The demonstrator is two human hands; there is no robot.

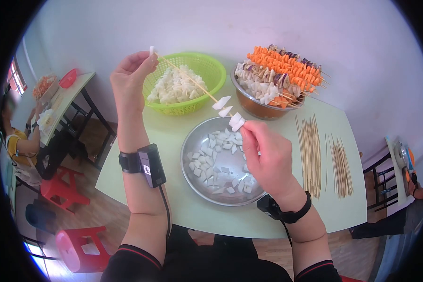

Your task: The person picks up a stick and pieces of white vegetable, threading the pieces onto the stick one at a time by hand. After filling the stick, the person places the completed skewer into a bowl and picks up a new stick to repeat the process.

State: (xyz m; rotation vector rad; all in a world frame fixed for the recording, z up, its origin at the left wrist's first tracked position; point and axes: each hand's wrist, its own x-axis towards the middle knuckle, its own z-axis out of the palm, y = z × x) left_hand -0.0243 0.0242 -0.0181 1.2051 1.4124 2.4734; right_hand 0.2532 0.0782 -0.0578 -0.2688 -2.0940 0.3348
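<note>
A bamboo skewer (188, 76) slants between my two hands, above the steel basin (186, 175). My left hand (132, 77) is raised at its upper end, thumb and fingers pinched on a small white vegetable piece (152, 50) at the tip. My right hand (270, 152) is closed around the lower end, right by several white pieces (236, 121) threaded on the stick. Two more white slices sit a little higher on it. Loose white cut pieces (204, 162) lie in the basin below.
A green basket (216, 68) of white skewers stands behind the basin. Beside it a metal bowl (254, 105) holds carrot, eggplant and white skewers. Bare bamboo sticks (310, 155) lie on the right. Red stools (82, 249) and a seated person (26, 143) are at left; another person's arm (417, 190) is at right.
</note>
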